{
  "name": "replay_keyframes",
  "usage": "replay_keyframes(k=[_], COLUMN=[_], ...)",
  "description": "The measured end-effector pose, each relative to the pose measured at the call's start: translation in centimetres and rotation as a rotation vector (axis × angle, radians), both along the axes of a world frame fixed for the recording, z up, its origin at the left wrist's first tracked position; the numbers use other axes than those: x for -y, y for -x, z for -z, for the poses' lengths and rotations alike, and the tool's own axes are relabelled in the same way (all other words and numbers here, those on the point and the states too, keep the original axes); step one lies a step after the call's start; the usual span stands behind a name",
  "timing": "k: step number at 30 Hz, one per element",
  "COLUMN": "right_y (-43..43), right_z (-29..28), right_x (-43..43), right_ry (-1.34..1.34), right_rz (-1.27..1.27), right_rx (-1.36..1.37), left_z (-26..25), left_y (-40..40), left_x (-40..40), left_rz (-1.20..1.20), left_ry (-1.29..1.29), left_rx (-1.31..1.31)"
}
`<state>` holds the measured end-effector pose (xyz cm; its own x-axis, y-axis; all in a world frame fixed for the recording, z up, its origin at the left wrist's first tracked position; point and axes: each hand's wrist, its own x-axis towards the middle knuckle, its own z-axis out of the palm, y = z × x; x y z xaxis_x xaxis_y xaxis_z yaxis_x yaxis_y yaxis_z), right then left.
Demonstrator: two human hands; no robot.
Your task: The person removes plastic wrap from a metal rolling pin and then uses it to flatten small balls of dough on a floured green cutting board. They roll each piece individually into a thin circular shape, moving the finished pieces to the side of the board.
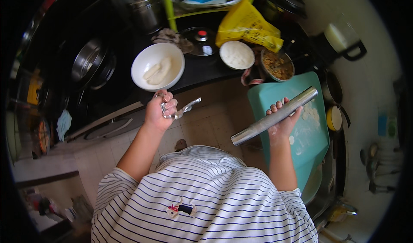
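My left hand (161, 109) is closed around a crumpled strip of silvery foil (188, 107), whose loose end sticks out to the right. Just beyond that hand, a white bowl (142, 54) holds pieces of pale dough (158, 71). In my right hand (280, 127) lies a metal cylinder like a rolling pin (274, 115), tilted up to the right. Both hands have some white powder on them. Below the cylinder is a turquoise board (309, 152) dusted with flour, and small flattened dough pieces (311, 114) are spread on it.
At the counter's back are a bowl of white flour (237, 55), a bowl of chopped filling (278, 65), a yellow plastic bag (246, 24) and a glass lid with a red knob (202, 34). A steel pan (88, 62) stands on the left. Utensils (374, 165) hang at the right.
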<state>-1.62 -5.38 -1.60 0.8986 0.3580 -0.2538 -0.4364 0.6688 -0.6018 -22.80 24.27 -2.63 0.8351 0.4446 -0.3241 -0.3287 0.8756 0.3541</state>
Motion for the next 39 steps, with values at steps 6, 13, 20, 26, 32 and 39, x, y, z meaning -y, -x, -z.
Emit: replay_keyframes(k=[6, 13, 20, 26, 32, 39], right_y=[4.6, 14.4, 22.3, 30.4, 38.5, 53.1], right_z=[-1.1, 0.2, -0.8, 0.4, -1.3, -2.7], right_x=[-10.7, -24.3, -32.5, -34.4, -36.7, -40.1], right_ry=[-0.001, 0.084, -0.276, -0.362, -0.088, 0.042], right_rz=[-0.235, -1.005, -1.519, -1.794, -1.903, -2.155], right_rx=[0.148, 0.590, 0.422, 0.256, 0.273, 0.895], left_z=[-3.4, -5.1, -2.4, -2.2, -3.4, -5.0], left_y=[5.2, 10.0, 15.8, 24.7, 34.0, 46.0], left_x=[-6.1, -10.3, -6.5, -4.2, -2.2, -3.3], left_rz=[-0.097, -0.151, -0.462, -0.719, -1.033, -0.994], left_ry=[-0.028, 0.103, -0.073, -0.166, -0.056, -0.492], left_rx=[0.004, 0.306, 0.061, -0.354, -0.521, -1.034])
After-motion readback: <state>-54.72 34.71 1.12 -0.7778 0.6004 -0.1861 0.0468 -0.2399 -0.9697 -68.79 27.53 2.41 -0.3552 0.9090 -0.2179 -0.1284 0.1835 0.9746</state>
